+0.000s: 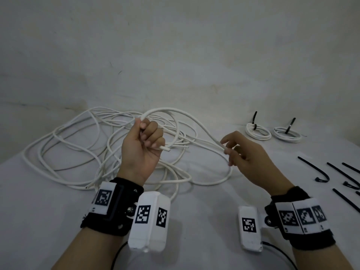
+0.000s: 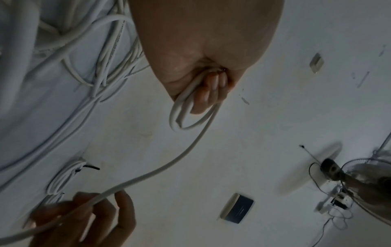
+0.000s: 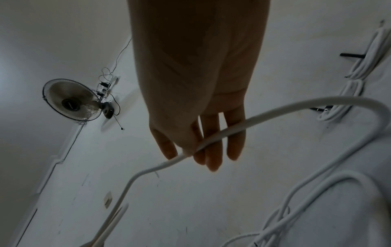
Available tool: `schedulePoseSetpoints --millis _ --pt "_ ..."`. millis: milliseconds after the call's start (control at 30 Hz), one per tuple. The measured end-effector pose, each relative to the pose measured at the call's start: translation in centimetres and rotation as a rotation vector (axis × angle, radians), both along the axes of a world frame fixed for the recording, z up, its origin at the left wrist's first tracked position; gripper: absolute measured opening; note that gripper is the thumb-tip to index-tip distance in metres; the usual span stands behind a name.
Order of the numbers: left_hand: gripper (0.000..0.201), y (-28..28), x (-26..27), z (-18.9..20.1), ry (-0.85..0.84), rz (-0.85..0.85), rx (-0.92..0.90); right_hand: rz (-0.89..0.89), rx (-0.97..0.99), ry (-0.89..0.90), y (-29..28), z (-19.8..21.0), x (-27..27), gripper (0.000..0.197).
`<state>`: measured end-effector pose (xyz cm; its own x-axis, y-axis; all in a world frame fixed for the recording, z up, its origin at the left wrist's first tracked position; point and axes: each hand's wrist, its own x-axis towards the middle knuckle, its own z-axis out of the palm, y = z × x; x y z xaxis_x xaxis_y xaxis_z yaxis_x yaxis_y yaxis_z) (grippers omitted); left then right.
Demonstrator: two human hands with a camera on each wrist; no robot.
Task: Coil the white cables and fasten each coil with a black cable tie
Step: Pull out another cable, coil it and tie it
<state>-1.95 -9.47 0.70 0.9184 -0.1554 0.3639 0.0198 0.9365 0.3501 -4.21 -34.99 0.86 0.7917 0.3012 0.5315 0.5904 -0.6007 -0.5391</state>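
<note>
The left hand (image 1: 143,145) grips the white cable (image 1: 194,121) in a curled fist; the right hand (image 1: 247,152) pinches the same cable between thumb and fingers.

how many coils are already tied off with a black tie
2. Both lie at the far right of the table: the left finished coil and the right finished coil, side by side, each with a black tie sticking up. More could sit outside the frame.
</note>
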Motion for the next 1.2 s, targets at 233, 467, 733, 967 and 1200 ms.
schedulePoseSetpoints --millis 233,467,733,967,1200 --pt "0.036 0.5 0.6 -0.5 0.037 0.014 -0.132 -0.020 -0.200 -0.030 -0.2 -0.2 0.2 0.043" --pt "0.047 -0.4 0.3 -0.2 0.088 0.110 -0.035 0.110 -0.375 0.063 2.6 -0.3 -1.0 0.052" --pt "0.039 -2.3 -0.5 -0.1 0.067 0.184 0.200 0.206 -0.496 0.167 5.6 0.5 -3.4 0.046" --pt "0.031 -3.6 -1.3 -0.7 -0.156 0.293 0.650 0.292 -0.509 0.152 5.8 1.0 -4.3 0.040" --pt "0.037 -4.7 -2.3 -2.1 -0.252 0.112 0.951 0.295 -0.062 -0.093 4.3 2.6 -4.0 0.012"
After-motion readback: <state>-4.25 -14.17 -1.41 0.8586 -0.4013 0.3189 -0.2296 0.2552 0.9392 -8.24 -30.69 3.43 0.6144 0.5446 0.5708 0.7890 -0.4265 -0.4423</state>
